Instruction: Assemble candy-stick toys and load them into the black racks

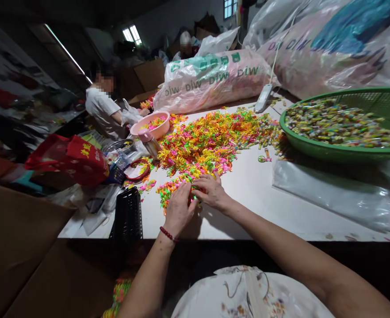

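Note:
A large heap of small bright plastic pieces (211, 137), in orange, yellow, green and pink, spreads over the white table. A lower batch of the same pieces (168, 192) lies in front of it, close to the table's near edge. My left hand (181, 205), with a dark red bead bracelet (167, 234) at the wrist, has its fingers curled down on this batch. Beside it, my right hand (211, 192) bends its fingers over the pieces from the right. The fingertips of both hands are close together, partly hiding the small plastic pieces between them.
A green basket (341, 152) of wrapped small items stands right, above a clear plastic bag (330, 194). Left are a black plastic rack (127, 214), red bag (69, 159), pink basin (163, 128) and cup (150, 143). Full sacks (211, 84) lie behind. Another person (104, 106) works far left.

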`<action>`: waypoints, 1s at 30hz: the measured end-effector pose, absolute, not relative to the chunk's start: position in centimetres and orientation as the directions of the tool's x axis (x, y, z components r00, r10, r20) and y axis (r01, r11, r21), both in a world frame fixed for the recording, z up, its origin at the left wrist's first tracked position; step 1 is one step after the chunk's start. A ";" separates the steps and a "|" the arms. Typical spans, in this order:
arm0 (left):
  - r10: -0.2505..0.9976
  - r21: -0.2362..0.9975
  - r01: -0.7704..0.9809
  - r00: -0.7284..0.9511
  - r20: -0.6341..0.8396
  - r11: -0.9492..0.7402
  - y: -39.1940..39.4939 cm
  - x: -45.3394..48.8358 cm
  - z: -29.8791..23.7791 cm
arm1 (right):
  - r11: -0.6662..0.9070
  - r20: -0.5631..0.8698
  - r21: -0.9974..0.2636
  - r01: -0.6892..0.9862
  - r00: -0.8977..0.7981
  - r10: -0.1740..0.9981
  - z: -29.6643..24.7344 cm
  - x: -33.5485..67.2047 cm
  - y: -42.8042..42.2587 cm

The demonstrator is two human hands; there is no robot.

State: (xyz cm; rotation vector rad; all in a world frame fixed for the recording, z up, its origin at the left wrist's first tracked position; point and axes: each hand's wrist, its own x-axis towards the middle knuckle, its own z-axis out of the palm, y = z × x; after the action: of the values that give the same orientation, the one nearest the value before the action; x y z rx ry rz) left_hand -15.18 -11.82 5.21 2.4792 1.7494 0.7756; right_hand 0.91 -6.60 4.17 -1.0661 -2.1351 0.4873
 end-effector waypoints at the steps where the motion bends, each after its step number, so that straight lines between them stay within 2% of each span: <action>1: 0.889 0.298 0.878 0.249 0.385 -0.375 -11.8 -15.2 5.2 | 0.586 0.400 -0.604 0.540 -0.430 0.809 4.2 0.9 -6.5; 8: 0.892 0.289 0.882 0.255 0.373 -0.372 -11.9 -15.4 4.9 | 0.519 0.258 -0.656 0.548 -0.483 0.837 4.6 1.3 -5.7; 14: 0.895 0.274 0.895 0.235 0.380 -0.351 -12.2 -15.2 5.0 | 0.511 0.326 -0.641 0.573 -0.399 0.857 3.6 0.8 -6.1; 21: 0.895 0.173 0.927 0.254 0.367 -0.334 -12.3 -15.2 5.0 | 0.562 0.370 -0.577 0.593 -0.424 0.827 3.0 1.3 -6.5; 27: 0.921 0.032 0.961 0.252 0.297 -0.273 -11.8 -14.9 4.7 | 0.651 0.372 -0.414 0.637 -0.534 0.759 3.1 1.7 -6.2; 30: 0.929 -0.003 0.967 0.246 0.276 -0.256 -11.4 -14.7 4.4 | 0.647 0.364 -0.401 0.648 -0.535 0.762 2.9 1.2 -6.0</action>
State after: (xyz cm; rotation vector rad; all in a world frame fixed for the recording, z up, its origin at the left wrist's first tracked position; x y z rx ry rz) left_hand -14.75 -11.44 4.43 2.6104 2.0091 0.3648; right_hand 1.22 -5.98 2.91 -1.0986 -2.3538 0.2959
